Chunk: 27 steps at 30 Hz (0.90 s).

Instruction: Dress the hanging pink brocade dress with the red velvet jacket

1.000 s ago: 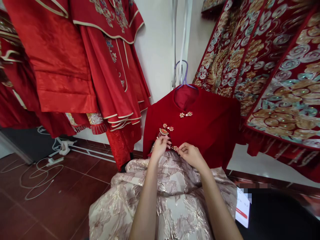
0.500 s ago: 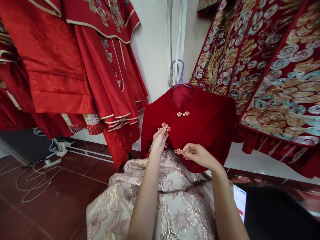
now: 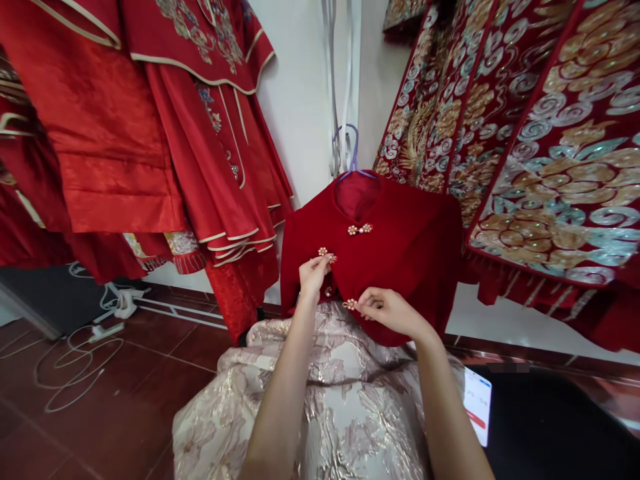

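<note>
A dark red velvet jacket (image 3: 400,247) hangs on a purple hanger (image 3: 354,155) over a pale gold brocade skirt (image 3: 350,400). Pearl and gold clasps run down its front: one at the collar (image 3: 359,229), one at the chest (image 3: 326,254), one lower (image 3: 351,305). My left hand (image 3: 313,277) is closed in a pinch at the chest clasp and covers the fan ornament below it. My right hand (image 3: 393,311) is closed on the jacket's front edge right beside the lower clasp.
Red embroidered garments (image 3: 150,120) hang at the left. Red panels with gold and teal embroidery (image 3: 540,147) hang at the right. White cables and a power strip (image 3: 105,328) lie on the dark red tiled floor. A white tag (image 3: 477,413) sits beside a black surface (image 3: 560,427).
My left hand rose from the lower clasp to the chest clasp and now hides the fan ornament. My right hand stayed at the lower clasp. The view shifted slightly right.
</note>
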{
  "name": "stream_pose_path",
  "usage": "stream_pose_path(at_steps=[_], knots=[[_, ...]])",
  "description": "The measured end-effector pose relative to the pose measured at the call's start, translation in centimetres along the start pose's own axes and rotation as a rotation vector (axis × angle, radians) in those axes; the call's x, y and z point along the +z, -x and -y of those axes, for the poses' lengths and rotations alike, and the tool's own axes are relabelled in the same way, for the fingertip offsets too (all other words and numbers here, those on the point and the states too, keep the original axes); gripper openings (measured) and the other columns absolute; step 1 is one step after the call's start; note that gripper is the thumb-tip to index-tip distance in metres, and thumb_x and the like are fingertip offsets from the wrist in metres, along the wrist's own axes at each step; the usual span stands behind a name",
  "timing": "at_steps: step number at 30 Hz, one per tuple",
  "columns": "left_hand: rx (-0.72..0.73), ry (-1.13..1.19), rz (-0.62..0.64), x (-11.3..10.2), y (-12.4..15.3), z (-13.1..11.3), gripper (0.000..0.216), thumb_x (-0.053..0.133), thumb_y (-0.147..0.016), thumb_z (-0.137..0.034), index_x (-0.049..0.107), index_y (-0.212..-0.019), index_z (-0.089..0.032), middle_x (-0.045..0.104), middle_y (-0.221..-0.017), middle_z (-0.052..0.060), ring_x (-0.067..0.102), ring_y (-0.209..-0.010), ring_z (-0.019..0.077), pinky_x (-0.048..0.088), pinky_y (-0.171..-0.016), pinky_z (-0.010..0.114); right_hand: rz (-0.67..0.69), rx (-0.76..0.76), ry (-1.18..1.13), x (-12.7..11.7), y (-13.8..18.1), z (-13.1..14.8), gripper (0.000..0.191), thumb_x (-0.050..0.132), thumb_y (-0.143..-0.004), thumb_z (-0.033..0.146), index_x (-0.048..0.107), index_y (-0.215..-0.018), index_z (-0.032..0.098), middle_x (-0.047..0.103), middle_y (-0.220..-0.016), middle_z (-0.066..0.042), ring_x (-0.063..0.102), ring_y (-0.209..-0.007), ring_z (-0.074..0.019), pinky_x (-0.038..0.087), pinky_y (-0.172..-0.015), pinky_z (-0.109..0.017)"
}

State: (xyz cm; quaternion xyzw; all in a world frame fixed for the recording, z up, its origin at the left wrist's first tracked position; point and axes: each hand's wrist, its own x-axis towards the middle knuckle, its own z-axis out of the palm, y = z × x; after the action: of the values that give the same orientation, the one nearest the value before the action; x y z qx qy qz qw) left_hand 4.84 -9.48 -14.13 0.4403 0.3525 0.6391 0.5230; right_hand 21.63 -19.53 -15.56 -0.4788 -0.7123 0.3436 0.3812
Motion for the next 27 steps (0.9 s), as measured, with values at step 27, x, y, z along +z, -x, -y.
stream_pose_path(at_steps=[27], knots=[[0.950,-1.160,0.507,4.5,-3.9,-7.3,0.024,0.053,-0.087,-0.038,0.069,-0.099,-0.023,0.053,-0.097,0.007,0.046,-0.096,0.0211,0.039,-0.087,0.034,0.008,0.053,-0.026,-3.4,2.0,-1.4,0.020,0.058,-0.079,0.038,0.057,-0.078,0.017,0.064,-0.071,-0.001,0.062,-0.068,-0.0143,0.050,-0.067,-0.027]])
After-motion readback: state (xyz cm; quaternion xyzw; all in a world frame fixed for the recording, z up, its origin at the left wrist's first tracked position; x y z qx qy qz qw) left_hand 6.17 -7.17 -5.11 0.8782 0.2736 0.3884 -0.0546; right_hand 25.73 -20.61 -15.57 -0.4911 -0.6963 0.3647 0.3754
